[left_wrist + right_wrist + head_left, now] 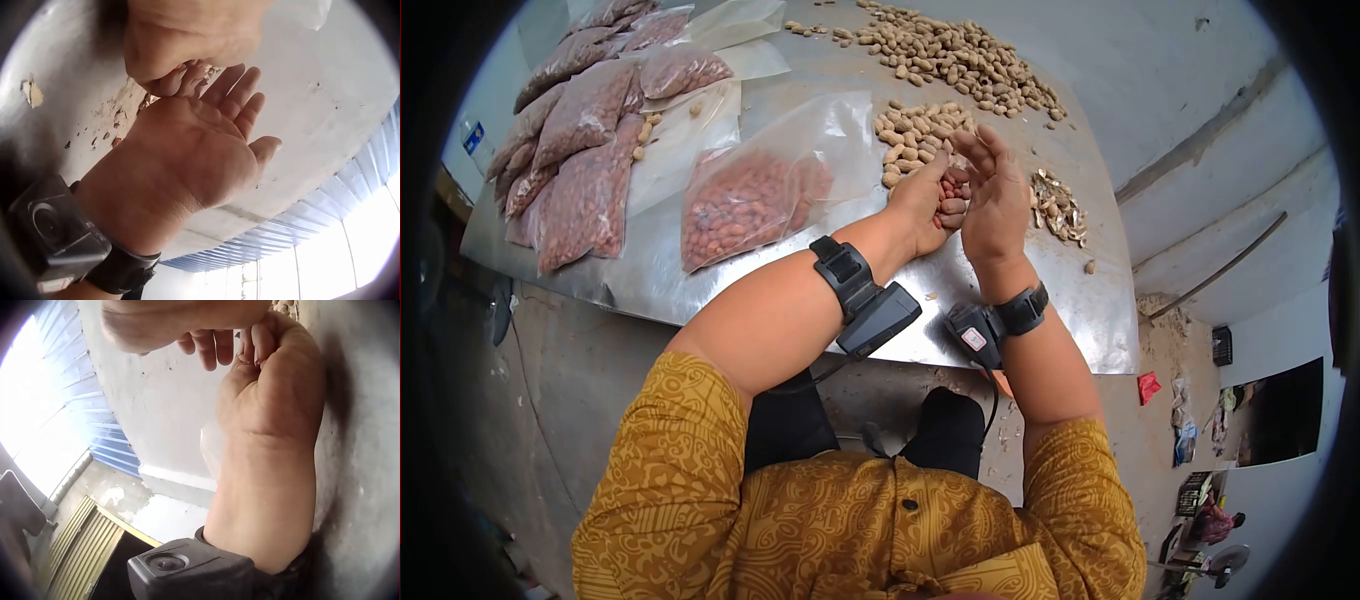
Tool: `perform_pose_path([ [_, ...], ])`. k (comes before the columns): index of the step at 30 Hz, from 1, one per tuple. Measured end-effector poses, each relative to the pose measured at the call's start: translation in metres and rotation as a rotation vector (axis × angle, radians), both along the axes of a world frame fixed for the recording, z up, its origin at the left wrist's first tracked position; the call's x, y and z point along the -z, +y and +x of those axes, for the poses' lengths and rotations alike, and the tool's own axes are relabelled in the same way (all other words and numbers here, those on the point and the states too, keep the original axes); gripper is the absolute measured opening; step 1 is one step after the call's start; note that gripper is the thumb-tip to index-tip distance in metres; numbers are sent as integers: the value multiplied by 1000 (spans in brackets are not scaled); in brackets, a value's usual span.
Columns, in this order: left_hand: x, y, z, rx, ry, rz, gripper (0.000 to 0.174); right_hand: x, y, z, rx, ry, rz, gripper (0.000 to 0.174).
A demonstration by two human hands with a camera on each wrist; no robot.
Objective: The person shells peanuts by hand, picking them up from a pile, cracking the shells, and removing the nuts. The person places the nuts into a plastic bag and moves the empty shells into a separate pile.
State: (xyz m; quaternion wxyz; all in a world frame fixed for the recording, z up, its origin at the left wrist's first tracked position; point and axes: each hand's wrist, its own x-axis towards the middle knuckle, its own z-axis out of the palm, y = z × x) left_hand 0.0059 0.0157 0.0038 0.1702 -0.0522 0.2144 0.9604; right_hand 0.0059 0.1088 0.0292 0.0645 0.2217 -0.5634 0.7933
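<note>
Reddish peanut kernels (953,190) lie in the curled fingers of my left hand (918,208), above the metal table. Facing it from the right, my right hand (997,205) is raised with its palm turned inward and its fingers extended, slightly bent. In the left wrist view, the fingers of my left hand (194,44) curl beside the open palm of my right hand (187,147). The right wrist view has my left hand (281,394) curled, with the fingers of my right hand (187,328) close by; what lies inside the curl is mostly hidden there.
Unshelled peanuts (915,140) lie just beyond my hands, with a larger heap (960,55) behind. Broken shells (1057,208) are at the right. An open plastic bag of red kernels (740,205) stands left of my hands, and several filled bags (585,110) are piled farther left.
</note>
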Motion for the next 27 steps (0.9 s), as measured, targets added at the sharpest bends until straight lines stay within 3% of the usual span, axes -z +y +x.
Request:
perform_pose_path([
  [1, -2, 1, 2, -67, 28, -7, 32, 1, -1, -1, 56, 24, -32, 45],
  [3, -5, 2, 7, -202, 82, -16, 29, 5, 0, 3, 12, -248, -168, 41],
  [6, -7, 6, 7, -453, 312, -323, 26, 22, -4, 11, -154, -501, -425, 37],
  [10, -9, 9, 10, -687, 692, -1120, 22, 26, -12, 20, -260, -555, -571, 37],
  [11, -9, 8, 13, -716, 742, -1180, 21, 23, -13, 20, -290, -554, -588, 37],
  [12, -10, 9, 14, -745, 791, -1239, 20, 26, -10, 18, -156, -574, -441, 33],
  [14, -10, 9, 13, -782, 890, -1374, 19, 31, -8, 16, -263, -577, -549, 36],
  [18, -16, 7, 17, -970, 974, -1284, 21, 30, -8, 23, -463, -581, -763, 41],
  [20, -14, 3, 7, -1130, 899, -1210, 24, 38, -5, 11, -246, -644, -714, 46],
  [24, -7, -8, 1, -699, 497, -517, 30, 11, -18, 25, -50, -700, -848, 55],
  [27, -7, -10, 0, -547, 316, -178, 29, 6, -17, 28, -149, -701, -958, 57],
])
